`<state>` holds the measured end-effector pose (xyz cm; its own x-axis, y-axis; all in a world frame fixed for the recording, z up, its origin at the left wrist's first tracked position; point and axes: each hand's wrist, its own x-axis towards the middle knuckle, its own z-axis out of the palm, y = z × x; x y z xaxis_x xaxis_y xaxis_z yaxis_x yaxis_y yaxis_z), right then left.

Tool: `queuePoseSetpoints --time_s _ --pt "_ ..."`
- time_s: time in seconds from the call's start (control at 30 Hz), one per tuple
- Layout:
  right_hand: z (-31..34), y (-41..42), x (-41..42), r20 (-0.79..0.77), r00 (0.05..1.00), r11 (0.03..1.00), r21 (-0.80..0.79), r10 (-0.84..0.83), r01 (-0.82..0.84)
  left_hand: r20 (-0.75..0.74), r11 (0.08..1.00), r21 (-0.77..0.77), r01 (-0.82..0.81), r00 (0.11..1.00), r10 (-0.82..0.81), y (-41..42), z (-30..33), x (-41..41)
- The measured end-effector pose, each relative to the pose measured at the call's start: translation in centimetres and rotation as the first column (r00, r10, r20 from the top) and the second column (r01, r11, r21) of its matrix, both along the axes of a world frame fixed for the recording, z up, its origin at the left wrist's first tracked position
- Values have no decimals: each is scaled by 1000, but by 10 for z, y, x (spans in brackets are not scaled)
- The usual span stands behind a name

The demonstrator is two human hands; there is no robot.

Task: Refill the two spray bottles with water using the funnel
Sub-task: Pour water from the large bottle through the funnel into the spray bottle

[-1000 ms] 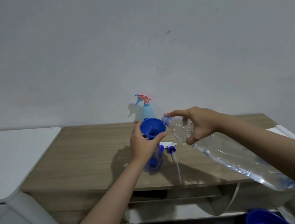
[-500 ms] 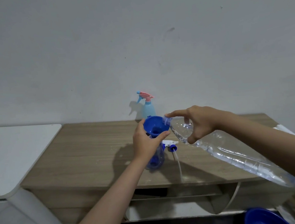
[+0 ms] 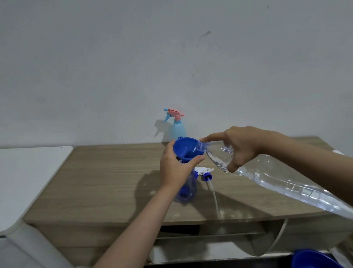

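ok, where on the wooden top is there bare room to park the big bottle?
Bare wood left of the left hand, up to the white surface. Also the right end of the wooden top, under the water bottle. Crowded centre: funnel, spray bottle, loose sprayer head.

The left hand (image 3: 175, 168) reaches in from the lower middle, forearm stretched forward, fingers and thumb curled in a grip. The right hand (image 3: 239, 147) comes from the right edge, thumb below, index finger straight, pointing left, other fingers wrapped over.
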<state>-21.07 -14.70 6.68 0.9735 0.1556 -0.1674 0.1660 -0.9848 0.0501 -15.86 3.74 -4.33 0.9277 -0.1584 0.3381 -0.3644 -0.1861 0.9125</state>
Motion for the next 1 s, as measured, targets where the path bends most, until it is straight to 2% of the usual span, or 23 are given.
queuePoseSetpoints --time_s 0.37,0.53,0.77,0.9,1.0 --pt "1 -5 2 48 999 1000 26 12 -13 -21 1000 -5 0 1000 0 1 4 3" --pt "-6 -9 1 134 990 979 195 33 -59 -12 1000 -1 9 1000 -9 2 5 3" --pt "-19 -16 -3 346 938 888 436 -15 -146 -21 1000 11 3 1000 -3 5 11 -1" --pt "-15 -32 0 428 898 852 504 -104 -141 -38 1000 10 2 999 -2 7 12 -3" --pt "-14 -43 3 522 827 823 551 -211 -138 -40 1000 6 -6 999 7 5 11 -4"
